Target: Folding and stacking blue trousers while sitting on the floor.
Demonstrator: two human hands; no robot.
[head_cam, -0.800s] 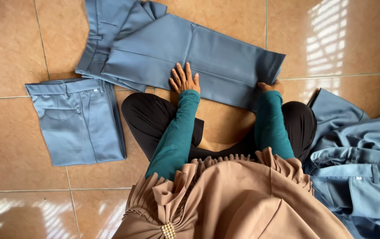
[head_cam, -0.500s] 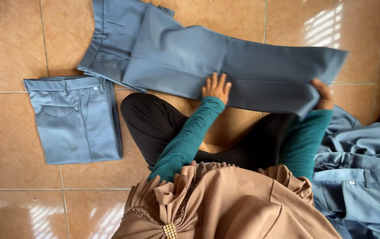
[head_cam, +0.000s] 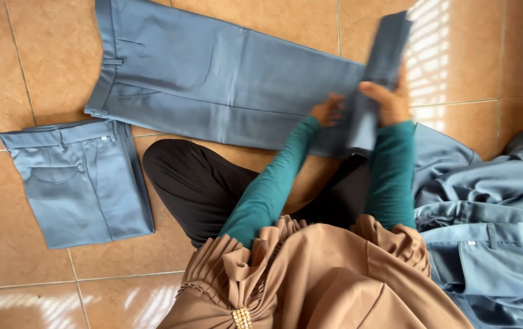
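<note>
A pair of blue-grey trousers (head_cam: 213, 85) lies flat on the tiled floor in front of me, waistband at the left. Its leg end (head_cam: 380, 67) is lifted and stands folded upward at the right. My right hand (head_cam: 386, 100) grips that lifted leg end. My left hand (head_cam: 328, 109) presses on the trouser leg just beside it, at the fold. Both arms wear teal sleeves.
A folded pair of matching blue-grey trousers (head_cam: 79, 180) lies on the floor at the left. A heap of unfolded blue-grey garments (head_cam: 493, 213) sits at the right. My black-clad legs (head_cam: 194, 183) and tan pleated top fill the lower middle.
The trousers lay with the leg flat; my right hand has since lifted the leg end up and leftward, and my left hand slid right along the leg to the fold.
</note>
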